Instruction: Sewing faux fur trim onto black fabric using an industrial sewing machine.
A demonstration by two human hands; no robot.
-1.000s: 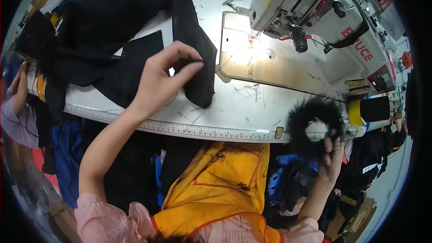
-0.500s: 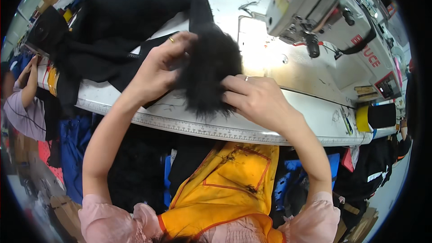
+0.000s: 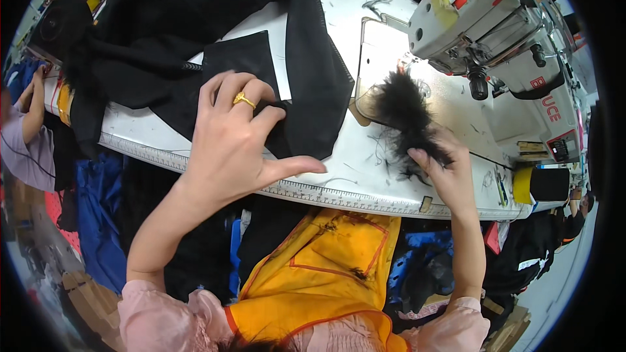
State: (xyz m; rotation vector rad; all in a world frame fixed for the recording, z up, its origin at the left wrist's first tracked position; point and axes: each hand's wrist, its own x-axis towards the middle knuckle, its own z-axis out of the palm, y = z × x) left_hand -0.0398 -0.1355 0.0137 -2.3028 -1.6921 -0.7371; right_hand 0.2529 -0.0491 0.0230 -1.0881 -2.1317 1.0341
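Observation:
My right hand (image 3: 451, 169) pinches the lower end of a shaggy black fur piece (image 3: 403, 107), which stands up from my fingers over the sewing machine's plate, near the needle area. My left hand (image 3: 231, 140) rests on black fabric (image 3: 312, 85), thumb stretched to the right and the other fingers apart and slightly bent. No object shows in its grip. The fabric lies over the left half of the white machine table (image 3: 365, 182), with a stitched edge on its right-hand strip. Part of it is hidden under my left hand.
The sewing machine head (image 3: 479, 26) stands at the right. A ruler strip (image 3: 326, 194) runs along the table's front edge. Loose black fibres and threads lie about the tabletop. A yellow roll (image 3: 523, 186) sits at the right end. Another person's arm (image 3: 32, 117) shows at far left.
The fur piece, earlier between both hands, has moved right in my right hand toward the machine. My left hand has come off the fur and now spreads over the black fabric.

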